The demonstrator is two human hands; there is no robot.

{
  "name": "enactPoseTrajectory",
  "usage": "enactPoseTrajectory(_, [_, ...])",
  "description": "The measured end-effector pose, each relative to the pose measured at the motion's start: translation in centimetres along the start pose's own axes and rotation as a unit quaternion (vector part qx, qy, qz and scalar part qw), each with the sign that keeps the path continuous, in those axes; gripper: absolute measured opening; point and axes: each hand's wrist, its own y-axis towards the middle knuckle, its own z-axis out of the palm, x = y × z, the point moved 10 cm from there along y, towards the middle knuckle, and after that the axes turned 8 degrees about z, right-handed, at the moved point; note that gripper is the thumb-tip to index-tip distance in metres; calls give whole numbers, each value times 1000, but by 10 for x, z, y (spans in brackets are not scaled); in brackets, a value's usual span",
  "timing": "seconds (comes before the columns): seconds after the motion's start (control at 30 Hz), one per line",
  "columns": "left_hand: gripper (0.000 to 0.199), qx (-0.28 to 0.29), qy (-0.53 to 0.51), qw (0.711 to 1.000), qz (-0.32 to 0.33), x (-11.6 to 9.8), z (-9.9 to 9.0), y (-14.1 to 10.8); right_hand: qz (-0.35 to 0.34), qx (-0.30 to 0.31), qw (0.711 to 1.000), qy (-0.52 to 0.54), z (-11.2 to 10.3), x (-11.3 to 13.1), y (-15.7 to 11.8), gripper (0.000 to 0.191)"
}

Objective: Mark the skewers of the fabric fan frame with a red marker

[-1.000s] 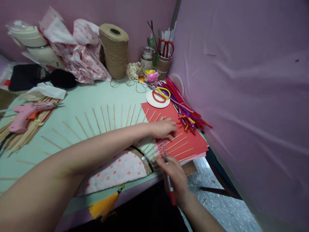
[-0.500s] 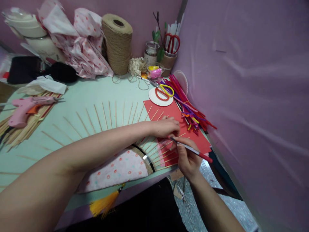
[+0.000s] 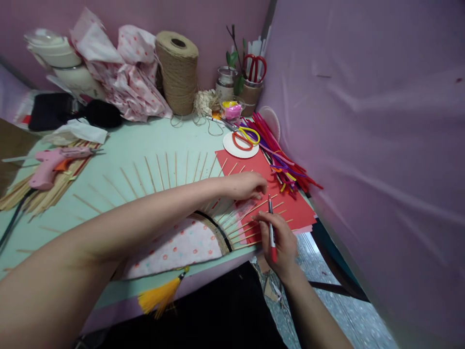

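A half-round fan frame of thin bamboo sticks spreads over the table, with white flower-print cloth at its base and a black band along the cloth's curved edge. My left hand reaches across it, fingers curled down over the sticks on the right; whatever lies under the fingertips is hidden. Just below, my right hand grips a marker with a red end, its dark tip pointing up and away. Red paper lies beneath the right-hand sticks. A yellow tassel hangs at the near edge.
On the left, a pink glue gun rests on a pile of bamboo sticks. Scissors lie on a white disc beside colourful pipe cleaners. A twine spool, crumpled cloth and a bottle stand behind.
The marker has swung from slanting across the sticks to nearly upright, and its tip has come off them. My left hand has drawn slightly left and up.
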Motion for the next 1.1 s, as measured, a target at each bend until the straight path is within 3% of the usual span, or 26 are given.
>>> enactPoseTrajectory(0.17, [20,15,-130,985,-111,14,2,-14,17,-14,1000,6,-3,1,5,24])
enactPoseTrajectory(0.27, [43,-38,-142,975,-169,17,1,-20,32,-32,999,12,-6,-3,5,22])
enactPoseTrajectory(0.33, [45,-78,-127,970,-193,16,0,-22,34,-41,999,11,-8,-4,5,22])
enactPoseTrajectory(0.43, [31,-115,-134,964,-201,12,-2,-21,36,-50,998,9,-11,-5,5,22])
enactPoseTrajectory(0.53, [27,-162,-204,947,-189,13,-11,-24,45,-60,997,12,-14,-6,5,22])
enactPoseTrajectory(0.67, [30,-221,-335,904,-147,16,-20,-30,55,-65,996,28,-14,-5,4,21])
enactPoseTrajectory(0.8, [31,-255,-401,864,-166,25,-15,-38,60,-50,996,36,-9,-4,2,21])
enactPoseTrajectory(0.93, [26,-270,-356,874,-189,28,-17,-42,56,-42,997,33,-6,-4,1,21])
enactPoseTrajectory(1.1, [22,-258,-254,915,-180,26,-29,-38,56,-49,996,42,-6,-6,2,20])
